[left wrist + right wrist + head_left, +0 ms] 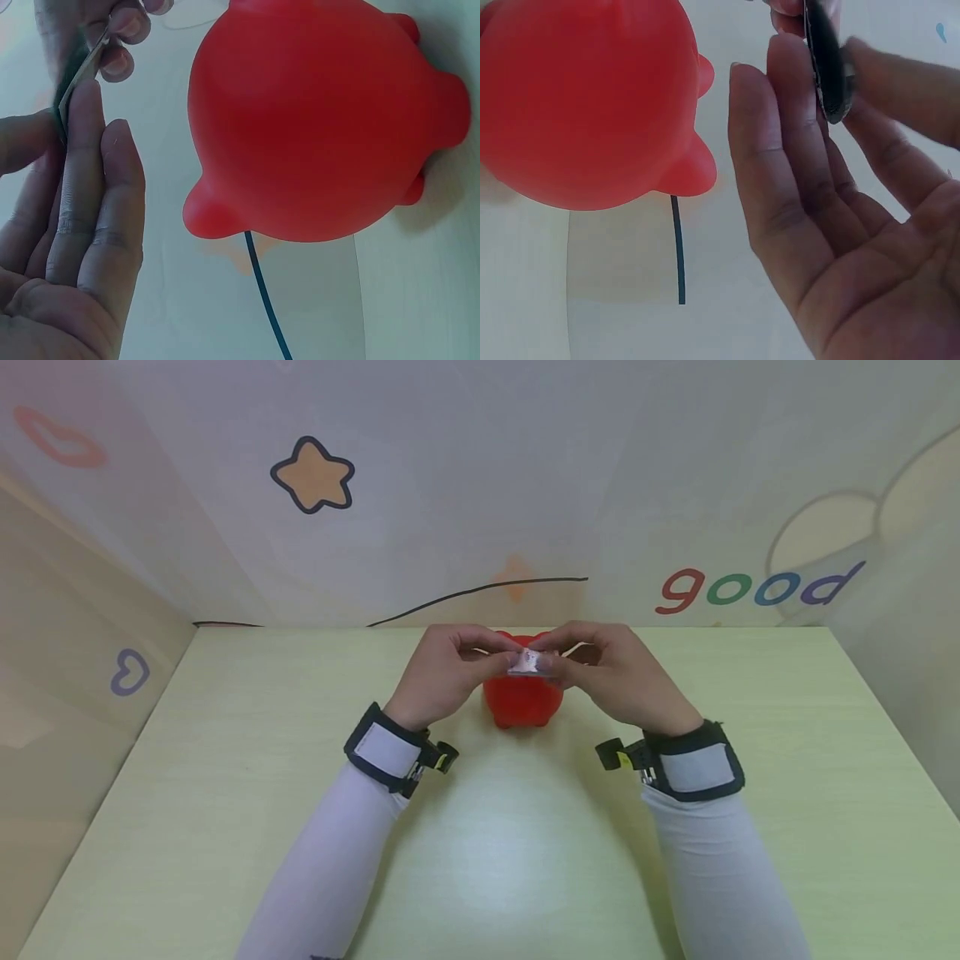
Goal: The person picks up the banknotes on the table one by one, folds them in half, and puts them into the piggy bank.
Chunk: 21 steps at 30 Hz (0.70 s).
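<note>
A small, thin, flat folded piece, pale pinkish-white on top, is held up between both hands. My left hand pinches its left end between thumb and fingers. At the other end, my right hand grips it the same way. Seen edge-on in the left wrist view, the flat piece is narrow with a cream edge; its side looks dark in the right wrist view. What kind of thing it is cannot be told. Below and behind the hands stands a red, round, pig-shaped piggy bank, which neither hand visibly touches.
The piggy bank stands near the back of a pale green-yellow table. Behind it rises a light backdrop with a star and the word "good". Another cloth panel bounds the left side.
</note>
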Each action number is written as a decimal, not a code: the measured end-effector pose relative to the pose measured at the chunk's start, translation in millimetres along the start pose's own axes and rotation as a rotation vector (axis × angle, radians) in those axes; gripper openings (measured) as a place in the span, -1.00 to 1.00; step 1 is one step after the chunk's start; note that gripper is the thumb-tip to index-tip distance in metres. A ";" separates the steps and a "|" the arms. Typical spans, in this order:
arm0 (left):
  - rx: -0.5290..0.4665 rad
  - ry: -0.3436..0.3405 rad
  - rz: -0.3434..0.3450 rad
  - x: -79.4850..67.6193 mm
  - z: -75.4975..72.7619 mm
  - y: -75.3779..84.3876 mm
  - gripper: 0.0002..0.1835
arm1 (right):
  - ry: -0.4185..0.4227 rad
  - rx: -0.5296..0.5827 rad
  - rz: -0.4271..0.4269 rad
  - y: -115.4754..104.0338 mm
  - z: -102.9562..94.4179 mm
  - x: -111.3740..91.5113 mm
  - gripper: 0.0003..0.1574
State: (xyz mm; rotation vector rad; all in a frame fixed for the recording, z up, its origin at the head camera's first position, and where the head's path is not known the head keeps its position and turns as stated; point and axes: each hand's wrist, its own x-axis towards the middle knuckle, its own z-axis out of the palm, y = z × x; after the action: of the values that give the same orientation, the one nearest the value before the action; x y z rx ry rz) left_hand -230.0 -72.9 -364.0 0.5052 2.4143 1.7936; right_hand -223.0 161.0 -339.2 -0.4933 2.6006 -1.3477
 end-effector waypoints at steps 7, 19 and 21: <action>-0.018 -0.016 0.010 0.2 2.7 -0.5 -0.81 | 0.041 -0.033 0.027 -1.8 3.6 0.0 -0.67; -0.050 -0.132 -0.027 -1.8 7.2 1.1 -0.81 | 0.074 -0.024 0.027 -5.0 5.1 -0.8 -0.69; -0.053 -0.131 -0.030 -2.0 7.8 1.3 -0.82 | 0.075 -0.025 0.025 -5.7 5.5 -0.7 -0.70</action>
State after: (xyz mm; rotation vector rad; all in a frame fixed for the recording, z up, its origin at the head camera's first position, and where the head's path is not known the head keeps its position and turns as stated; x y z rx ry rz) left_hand -225.8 -66.0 -365.4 0.5592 2.2699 1.7483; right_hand -219.5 154.0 -337.7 -0.4205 2.6775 -1.3521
